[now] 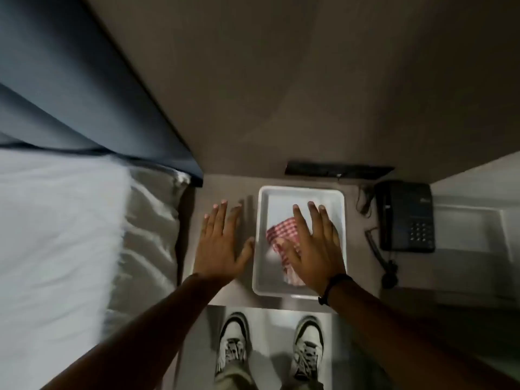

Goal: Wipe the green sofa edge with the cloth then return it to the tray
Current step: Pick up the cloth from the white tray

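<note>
A red-and-white checked cloth (281,235) lies crumpled in a white rectangular tray (301,192) on a small bedside surface. My right hand (315,249) hovers flat over the tray, fingers spread, covering the cloth's right part; whether it touches the cloth is unclear. My left hand (222,243) is spread flat just left of the tray, holding nothing. A dark blue-green padded edge (84,88) runs diagonally at the upper left.
A black desk phone (405,215) with its cord sits right of the tray. A dark flat strip (337,170) lies behind the tray against the wall. A bed with a white pillow (56,235) fills the left. My shoes (233,342) stand on the floor below.
</note>
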